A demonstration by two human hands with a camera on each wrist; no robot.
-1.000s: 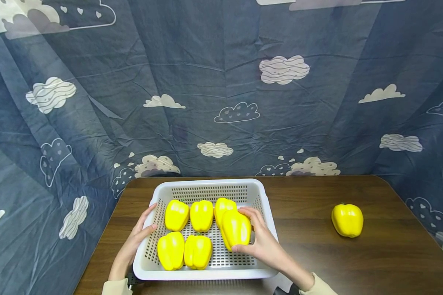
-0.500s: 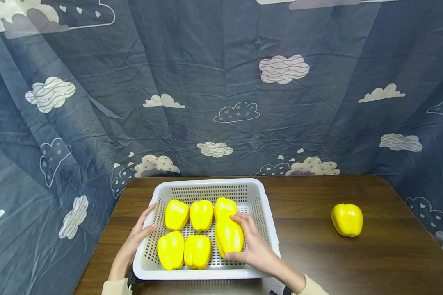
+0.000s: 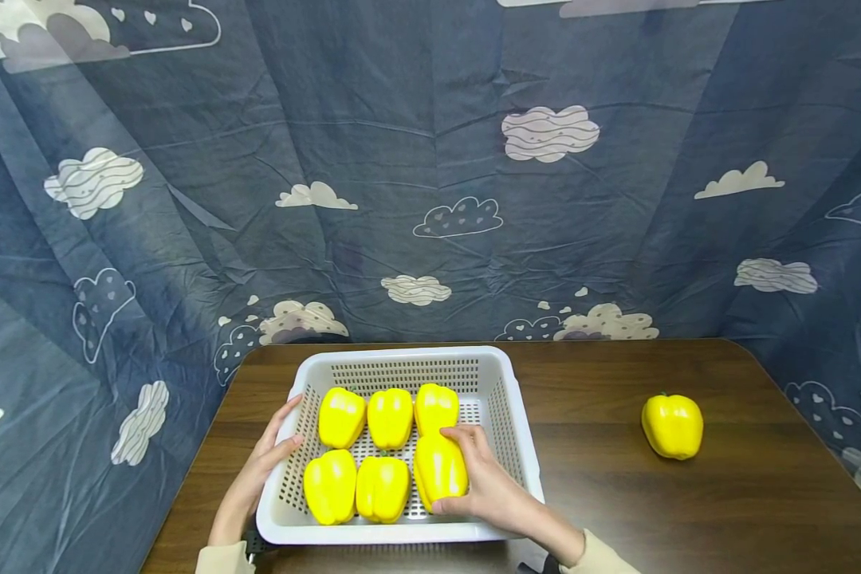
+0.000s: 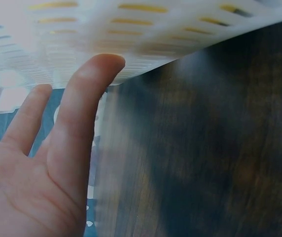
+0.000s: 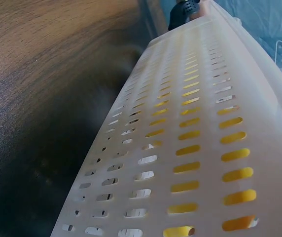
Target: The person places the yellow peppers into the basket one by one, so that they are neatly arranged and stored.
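Observation:
A white perforated plastic basket (image 3: 387, 535) holds several yellow bell peppers in two rows. My right hand (image 3: 489, 488) reaches over the basket's right side and grips a yellow bell pepper (image 3: 438, 472) between thumb and fingers, at the right end of the near row. Whether this pepper touches the basket's floor cannot be told. Just behind it lies another bell pepper (image 3: 436, 408). My left hand (image 3: 256, 465) touches the basket's left side with fairly straight fingers; in the left wrist view the thumb (image 4: 89, 89) lies against the slotted wall. The right wrist view shows the basket wall (image 5: 180, 148), which hides the right hand.
One more yellow bell pepper (image 3: 673, 427) stands alone on the brown wooden table (image 3: 603, 494), right of the basket. Behind the table hangs a dark blue cloth (image 3: 430, 159) printed with clouds.
My right hand has brought its bell pepper leftward and down, toward the near side of the basket, into line with the near row. The left hand has stayed at the basket's side.

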